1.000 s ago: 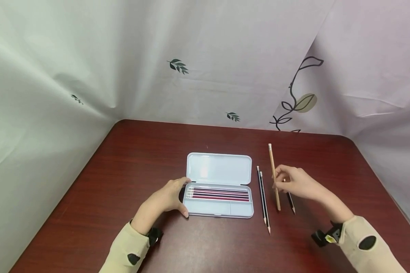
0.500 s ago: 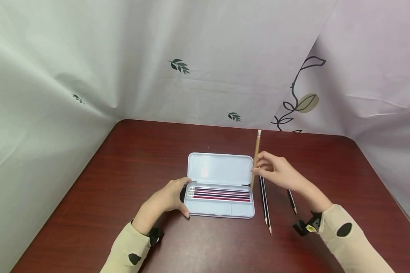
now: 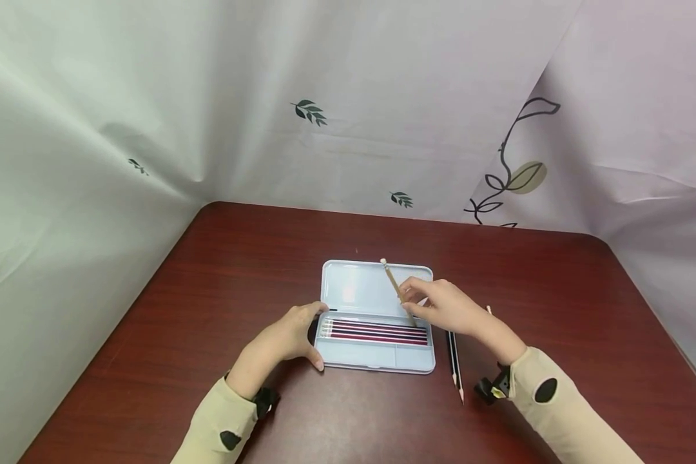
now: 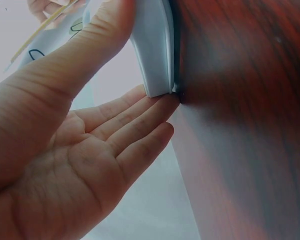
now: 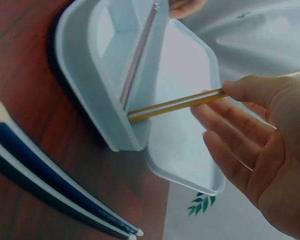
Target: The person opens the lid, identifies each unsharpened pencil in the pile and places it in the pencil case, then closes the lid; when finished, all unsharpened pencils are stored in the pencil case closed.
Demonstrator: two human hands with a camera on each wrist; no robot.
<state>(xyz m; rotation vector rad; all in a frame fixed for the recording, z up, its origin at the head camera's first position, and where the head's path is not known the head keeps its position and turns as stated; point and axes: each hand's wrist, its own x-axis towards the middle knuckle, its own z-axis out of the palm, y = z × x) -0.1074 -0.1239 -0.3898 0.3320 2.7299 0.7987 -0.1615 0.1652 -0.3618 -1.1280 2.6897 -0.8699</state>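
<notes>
A white pencil case [image 3: 350, 353] lies with its lid [image 3: 348, 283] folded back. Several red and dark striped pencils [image 3: 377, 331] fill its rear compartment. My left hand [image 3: 287, 335] holds the case's left end, thumb at the front corner and fingers near the hinge; in the left wrist view those fingers look nearly straight against the case's edge. Between thumb and fingers, my right hand [image 3: 443, 306] pinches a yellow pencil [image 3: 392, 277], tilted with its eraser end up. The right wrist view shows the yellow pencil's [image 5: 175, 104] lower end inside the compartment, by its end wall.
Two dark pencils [image 3: 455, 367] lie on the table [image 3: 255, 258] just right of the case. Another pencil's pale end [image 3: 489, 309] peeks out behind my right wrist. A white patterned cloth [image 3: 348, 161] rises behind the table.
My right hand has carried the yellow pencil left, from the table right of the case to above its rear compartment; the pencil has tipped from near upright. My left hand keeps its place.
</notes>
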